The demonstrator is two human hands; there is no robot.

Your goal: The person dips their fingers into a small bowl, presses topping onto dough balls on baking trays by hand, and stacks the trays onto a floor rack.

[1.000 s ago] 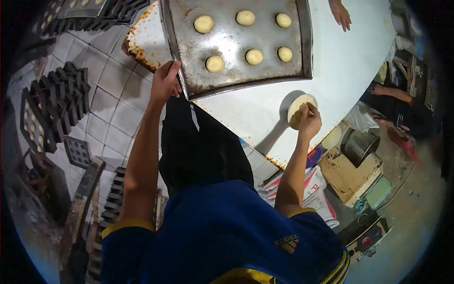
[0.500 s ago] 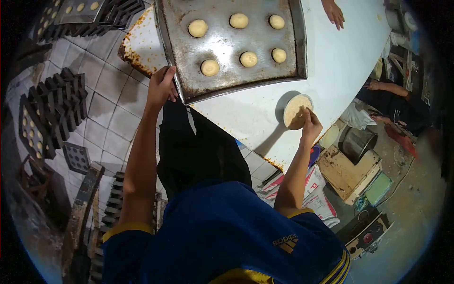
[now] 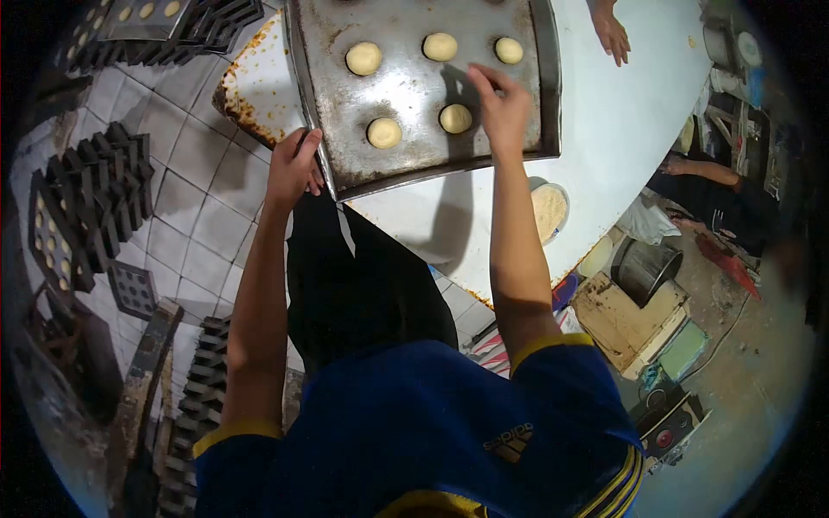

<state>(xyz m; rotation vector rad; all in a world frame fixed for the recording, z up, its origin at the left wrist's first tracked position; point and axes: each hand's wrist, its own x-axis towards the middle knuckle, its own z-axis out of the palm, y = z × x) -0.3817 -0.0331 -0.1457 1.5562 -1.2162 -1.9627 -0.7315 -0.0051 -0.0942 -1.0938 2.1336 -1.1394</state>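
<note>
A metal baking tray (image 3: 350,97) lies on the white table, with rows of round pale dough pieces (image 3: 385,133) spaced across it. My left hand (image 3: 294,168) grips the tray's near left corner, thumb at the rim and fingers below it. Over the tray's right part, my right hand (image 3: 506,112) is closed in a pinch above the dough; whatever its fingertips hold is too small to make out. It covers the dough piece at the near right. Behind my right forearm, a bowl of pale, crumbly grains (image 3: 549,211) sits on the table, partly hidden.
Another person's hand (image 3: 612,39) rests over the table's far side. The white table (image 3: 630,121) has a rusty left corner. Stacked dark metal trays or racks (image 3: 104,198) stand on the tiled floor at left. A second person (image 3: 725,194), a metal pot (image 3: 646,269) and boxes are at right.
My right hand has left the bowl of grains and moved up and left over the tray, fingers still pinched. My left hand keeps its hold on the tray's corner.
</note>
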